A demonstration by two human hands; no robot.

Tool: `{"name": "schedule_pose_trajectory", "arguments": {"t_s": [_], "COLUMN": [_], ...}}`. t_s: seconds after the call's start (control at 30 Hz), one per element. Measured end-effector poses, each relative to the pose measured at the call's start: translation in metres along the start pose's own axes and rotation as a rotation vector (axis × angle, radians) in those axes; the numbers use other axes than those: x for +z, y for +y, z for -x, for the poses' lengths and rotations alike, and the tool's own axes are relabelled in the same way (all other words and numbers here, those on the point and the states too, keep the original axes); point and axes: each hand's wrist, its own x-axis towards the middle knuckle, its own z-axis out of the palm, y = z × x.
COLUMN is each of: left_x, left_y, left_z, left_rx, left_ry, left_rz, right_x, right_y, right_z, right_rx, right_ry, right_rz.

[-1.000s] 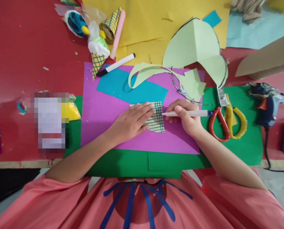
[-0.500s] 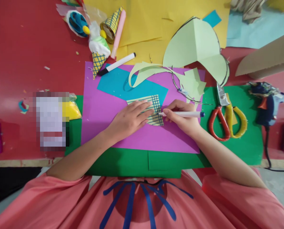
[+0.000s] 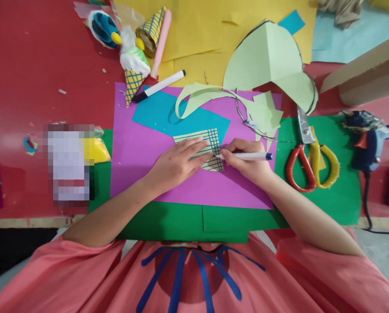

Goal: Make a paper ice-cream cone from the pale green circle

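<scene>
My left hand [image 3: 178, 163] lies flat, fingers stretched out, pressing a small pale yellow paper piece [image 3: 210, 139] with a blue grid drawn on it. The piece rests on a purple sheet [image 3: 132, 156]. My right hand [image 3: 246, 163] is closed around a white marker [image 3: 249, 156] with a blue end. The marker's tip touches the right side of the grid piece.
Under the purple sheet lies a green sheet [image 3: 328, 204]. Red and yellow scissors [image 3: 308, 156] and a blue glue gun [image 3: 366, 139] sit to the right. A second marker [image 3: 158, 86], paper cones [image 3: 134, 82], light green cutouts [image 3: 269, 61] and yellow paper [image 3: 207, 30] lie beyond.
The grid piece and my left hand have shifted slightly away from me. My right hand has slid left with the marker, bringing its tip onto the grid piece.
</scene>
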Motion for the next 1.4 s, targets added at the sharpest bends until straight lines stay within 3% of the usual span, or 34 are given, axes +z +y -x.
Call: {"name": "schedule_pose_trajectory", "arguments": {"t_s": [1.17,1.3,1.4], "left_x": [0.002,0.001,0.001], "left_y": [-0.001,-0.002,-0.002], "left_z": [0.001,0.001,0.002], "left_rx": [0.043,0.043,0.039], "left_ry": [0.024,0.003,-0.015], "left_rz": [-0.035,-0.031,-0.035], "right_x": [-0.006,-0.009,-0.011], "right_y": [-0.005,-0.005,-0.003], "right_z": [0.001,-0.001,-0.003], "right_rx": [-0.03,0.059,0.152], "right_ry": [-0.223,-0.175,-0.041], "right_rz": [-0.033,-0.142,-0.282]}}
